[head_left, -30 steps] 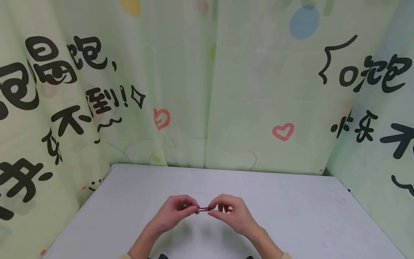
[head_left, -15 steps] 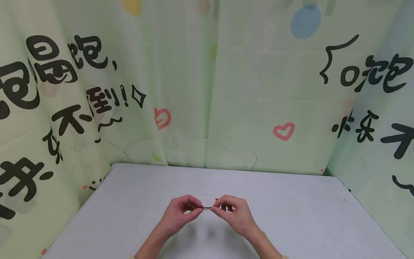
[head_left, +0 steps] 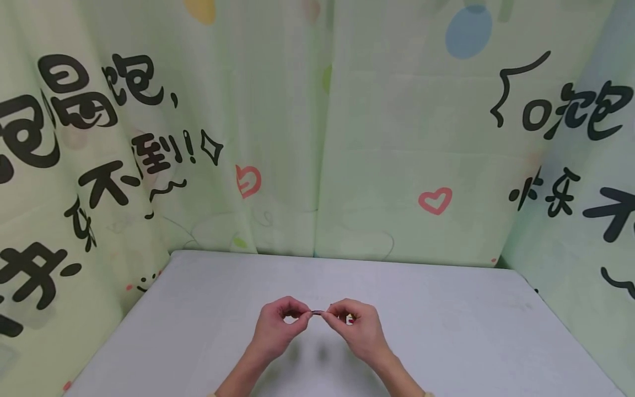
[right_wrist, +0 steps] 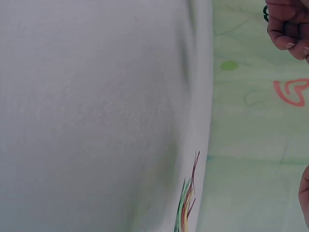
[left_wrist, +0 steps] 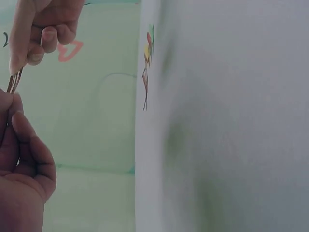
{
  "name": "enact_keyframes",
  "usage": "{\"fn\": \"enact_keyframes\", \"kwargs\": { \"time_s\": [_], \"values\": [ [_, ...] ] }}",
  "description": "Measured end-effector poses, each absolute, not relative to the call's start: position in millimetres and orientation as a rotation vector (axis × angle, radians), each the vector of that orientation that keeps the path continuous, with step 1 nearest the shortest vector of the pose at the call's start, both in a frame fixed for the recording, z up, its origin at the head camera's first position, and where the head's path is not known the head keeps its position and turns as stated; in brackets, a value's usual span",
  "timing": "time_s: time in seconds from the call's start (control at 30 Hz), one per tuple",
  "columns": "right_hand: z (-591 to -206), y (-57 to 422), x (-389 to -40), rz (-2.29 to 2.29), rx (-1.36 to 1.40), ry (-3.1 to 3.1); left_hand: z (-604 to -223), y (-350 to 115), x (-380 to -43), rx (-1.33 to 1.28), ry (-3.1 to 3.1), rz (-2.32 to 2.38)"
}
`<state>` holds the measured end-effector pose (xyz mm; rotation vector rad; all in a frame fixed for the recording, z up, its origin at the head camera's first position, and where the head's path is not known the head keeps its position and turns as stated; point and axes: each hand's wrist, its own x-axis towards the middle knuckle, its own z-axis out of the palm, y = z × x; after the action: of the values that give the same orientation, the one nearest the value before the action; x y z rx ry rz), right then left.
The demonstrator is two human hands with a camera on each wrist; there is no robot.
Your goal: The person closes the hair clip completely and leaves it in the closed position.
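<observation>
My left hand (head_left: 279, 325) and right hand (head_left: 361, 326) are raised over the table, fingertips close together. Between them they pinch a short bundle of thin dark red-brown strands (head_left: 317, 312), each thumb and forefinger at one end. The left wrist view shows the strands (left_wrist: 14, 82) running side by side across the small gap between the hands. Beyond the hands, a loose bunch of green, red and yellow strands (left_wrist: 147, 50) lies on the table. In the head view the right hand mostly covers that bunch; a little red and yellow (head_left: 350, 318) shows between its fingers.
The white table (head_left: 446, 320) stretches out around the hands. Pale green printed curtains (head_left: 372, 138) hang behind it and along both sides.
The strands first show as a wider, loose loop, then as a narrow bundle drawn together between the fingertips. Both hands stay near the same spot; the left has shifted slightly right.
</observation>
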<state>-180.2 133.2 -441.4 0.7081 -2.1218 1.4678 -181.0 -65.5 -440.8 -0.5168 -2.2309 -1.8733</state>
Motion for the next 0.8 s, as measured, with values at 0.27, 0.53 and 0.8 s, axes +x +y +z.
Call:
{"fn": "enact_keyframes", "kwargs": {
  "time_s": [0.27, 0.53, 0.8],
  "values": [
    [-442.1, 138.8, -181.9, 1.330, 0.774, -2.117, -441.6, -64.2, -182.6, -0.457, -2.271, -1.919],
    [-438.2, 146.5, -194.4, 0.876, 1.029, -1.936, -439.2, -64.6, -182.9, -0.465, -2.264, -2.000],
    [-436.5, 150.3, -197.1, 0.794, 1.032, -1.921, -444.9, -70.9, -186.5, -0.590, -2.311, -1.936]
  ]
}}
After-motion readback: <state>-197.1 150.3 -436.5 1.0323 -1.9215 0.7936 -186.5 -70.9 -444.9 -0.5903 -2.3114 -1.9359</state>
